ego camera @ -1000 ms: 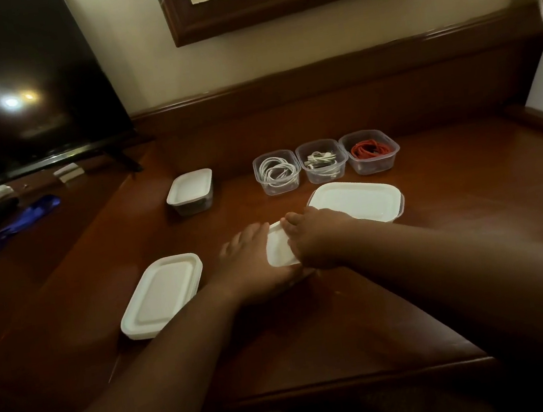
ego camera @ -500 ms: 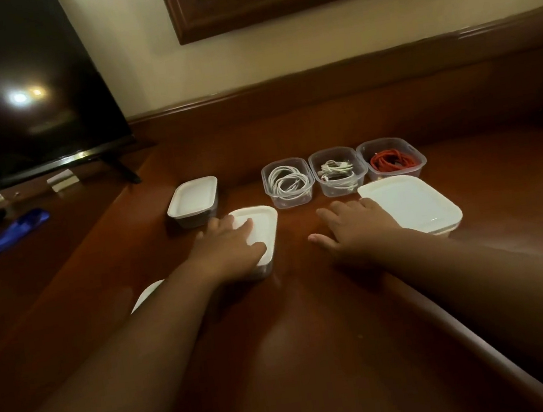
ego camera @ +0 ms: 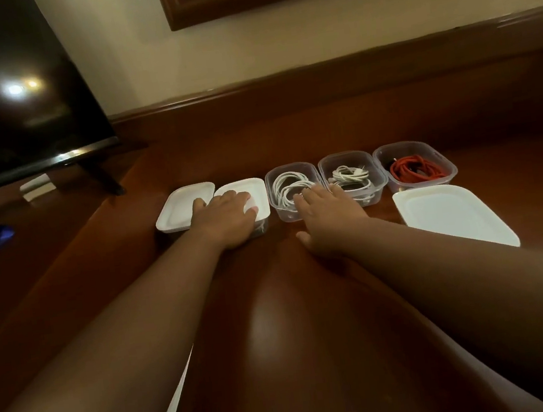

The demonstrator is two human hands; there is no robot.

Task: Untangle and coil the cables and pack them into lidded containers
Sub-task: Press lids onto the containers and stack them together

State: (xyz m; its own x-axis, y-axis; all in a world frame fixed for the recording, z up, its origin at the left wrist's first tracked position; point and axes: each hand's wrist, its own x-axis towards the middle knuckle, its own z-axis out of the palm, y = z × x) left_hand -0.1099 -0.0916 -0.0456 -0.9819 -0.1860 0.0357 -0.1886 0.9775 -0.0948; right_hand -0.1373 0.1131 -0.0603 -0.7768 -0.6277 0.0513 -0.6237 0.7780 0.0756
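Nearest the camera, a white lid (ego camera: 172, 409) is partly hidden under the left forearm, only a sliver of its edge being seen. Further out on the right, a larger white lid (ego camera: 451, 216) is laid flat on the wooden desk (ego camera: 298, 340), its long axis running from near right to far left.

The left hand (ego camera: 223, 220) is spread palm-down over the lidded container (ego camera: 254, 190), fingers loosely curved across its white top and not clenched; whether the sides are gripped cannot be told. Its long axis is directed away from the camera. Touching it on the left, a second closed container (ego camera: 180, 207) is set parallel.

The right hand (ego camera: 327, 222) is held flat and released, fingers extended toward the front walls of two open clear tubs; contact cannot be told. A coiled white cable (ego camera: 290, 186) is held in the first tub (ego camera: 285, 216), a smaller white bundle (ego camera: 351, 176) in the second tub (ego camera: 374, 171), and a red cable (ego camera: 417, 169) in the third tub (ego camera: 443, 155). The five containers are lined up side by side in a row running left to right.

Beyond, at far left, a dark television (ego camera: 7, 95) is seen.
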